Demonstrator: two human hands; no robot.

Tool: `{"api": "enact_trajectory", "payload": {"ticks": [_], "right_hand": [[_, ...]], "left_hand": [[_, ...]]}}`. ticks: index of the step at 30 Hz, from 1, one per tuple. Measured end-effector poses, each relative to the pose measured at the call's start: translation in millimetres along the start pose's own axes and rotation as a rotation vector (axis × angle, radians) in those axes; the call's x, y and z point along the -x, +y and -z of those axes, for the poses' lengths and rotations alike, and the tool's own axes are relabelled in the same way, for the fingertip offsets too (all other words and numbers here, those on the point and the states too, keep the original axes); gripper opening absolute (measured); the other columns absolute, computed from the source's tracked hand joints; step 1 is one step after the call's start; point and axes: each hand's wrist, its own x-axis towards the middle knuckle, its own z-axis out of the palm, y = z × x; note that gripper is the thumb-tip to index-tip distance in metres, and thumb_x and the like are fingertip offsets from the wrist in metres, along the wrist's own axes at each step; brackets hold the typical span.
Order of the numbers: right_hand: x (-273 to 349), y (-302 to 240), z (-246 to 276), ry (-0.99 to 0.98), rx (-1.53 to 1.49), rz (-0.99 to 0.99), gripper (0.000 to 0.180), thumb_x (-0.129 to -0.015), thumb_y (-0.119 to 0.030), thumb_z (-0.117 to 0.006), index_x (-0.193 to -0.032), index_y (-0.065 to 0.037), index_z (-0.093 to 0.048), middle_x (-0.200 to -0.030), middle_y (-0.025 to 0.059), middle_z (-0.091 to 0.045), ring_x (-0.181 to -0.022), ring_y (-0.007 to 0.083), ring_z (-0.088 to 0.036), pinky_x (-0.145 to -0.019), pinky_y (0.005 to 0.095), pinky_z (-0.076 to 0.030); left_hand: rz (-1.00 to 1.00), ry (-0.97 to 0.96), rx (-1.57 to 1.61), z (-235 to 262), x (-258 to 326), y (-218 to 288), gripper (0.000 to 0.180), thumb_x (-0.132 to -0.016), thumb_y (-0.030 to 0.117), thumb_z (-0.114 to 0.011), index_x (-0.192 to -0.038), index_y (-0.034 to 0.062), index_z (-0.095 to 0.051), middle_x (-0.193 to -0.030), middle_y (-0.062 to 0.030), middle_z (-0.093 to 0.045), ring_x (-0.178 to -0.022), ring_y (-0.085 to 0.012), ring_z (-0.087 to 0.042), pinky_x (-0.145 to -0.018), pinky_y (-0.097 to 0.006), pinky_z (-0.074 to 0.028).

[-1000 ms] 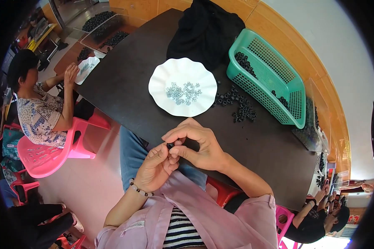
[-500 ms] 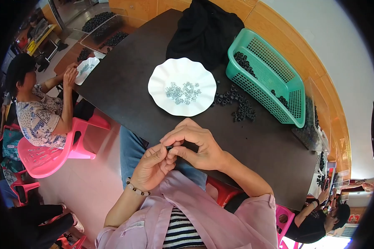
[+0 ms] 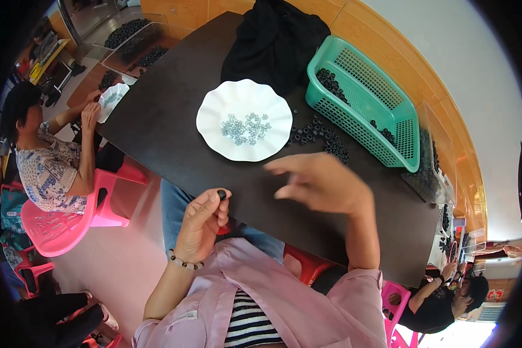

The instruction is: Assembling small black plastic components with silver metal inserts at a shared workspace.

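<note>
Between the thumb and fingers of my left hand [image 3: 200, 223] is a small black ring-shaped part [image 3: 221, 195], held just off the table's near edge. My right hand [image 3: 325, 185] is over the dark table [image 3: 174, 110], blurred by motion, thumb and forefinger apart with nothing seen between them. Beyond my hands stands a white scalloped plate [image 3: 214, 104] with many tiny clear pieces [image 3: 246, 129] in its middle. Loose black ring-shaped parts [image 3: 333, 146] lie scattered right of the plate, nearest to my right hand.
A green plastic basket [image 3: 409, 130] with more black parts stands at the right. Black cloth [image 3: 267, 52] lies at the back. At the left a person [image 3: 52, 156] sits on a pink chair [image 3: 58, 229]; another person [image 3: 446, 304] works at the lower right.
My right hand has left my left hand and moved right over the table, opening. My left hand keeps the black part, lower and further left, now plainly visible.
</note>
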Motion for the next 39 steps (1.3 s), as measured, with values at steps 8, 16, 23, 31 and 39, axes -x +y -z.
{"api": "enact_trajectory", "payload": {"ticks": [8, 16, 23, 31, 39], "right_hand": [[57, 58, 70, 0.362, 0.442, -0.684, 0.030, -0.069, -0.004, -0.076, -0.095, 0.003, -0.063, -0.077, 0.0159, -0.067, -0.074, 0.0275, -0.067, -0.065, 0.0367, -0.049], [40, 99, 57, 0.219, 0.210, -0.891, 0.039, -0.070, -0.002, -0.078, -0.101, 0.001, -0.054, -0.070, 0.0103, -0.060, -0.059, 0.0196, -0.062, -0.051, 0.0343, -0.047], [23, 103, 45, 0.271, 0.100, -0.728, 0.035, -0.073, 0.002, -0.072, -0.103, 0.006, -0.054, -0.065, 0.0121, -0.063, -0.060, 0.0201, -0.063, -0.054, 0.0332, -0.048], [21, 94, 48, 0.255, 0.115, -0.706, 0.037, -0.075, 0.003, -0.070, -0.108, 0.008, -0.055, -0.064, 0.0114, -0.063, -0.063, 0.0204, -0.063, -0.058, 0.0330, -0.049], [31, 101, 56, 0.307, 0.268, -0.562, 0.025, -0.077, 0.008, -0.062, -0.101, 0.008, -0.058, -0.067, 0.0096, -0.061, -0.060, 0.0144, -0.059, -0.058, 0.0285, -0.047]], "left_hand": [[0.013, 0.098, -0.083, -2, -8, 2, 0.023, -0.095, 0.025, -0.058, -0.101, 0.0045, -0.064, -0.076, 0.0019, -0.055, -0.062, -0.0085, -0.049, -0.059, -0.022, -0.039], [0.002, 0.103, -0.059, 0, -8, 1, 0.027, -0.096, 0.025, -0.057, -0.103, 0.0001, -0.064, -0.073, 0.0011, -0.055, -0.060, -0.0080, -0.049, -0.057, -0.020, -0.039], [0.013, 0.102, -0.057, -1, -9, 1, 0.026, -0.096, 0.024, -0.057, -0.103, 0.0001, -0.064, -0.073, 0.0013, -0.054, -0.060, -0.0081, -0.049, -0.056, -0.020, -0.040], [0.010, 0.110, -0.056, -3, -10, 1, 0.026, -0.096, 0.024, -0.057, -0.104, 0.0002, -0.064, -0.072, 0.0017, -0.055, -0.059, -0.0080, -0.049, -0.056, -0.020, -0.040], [0.012, 0.114, -0.065, -5, -11, 4, 0.026, -0.096, 0.024, -0.057, -0.104, 0.0005, -0.064, -0.072, 0.0024, -0.055, -0.059, -0.0072, -0.049, -0.056, -0.019, -0.039]]}}
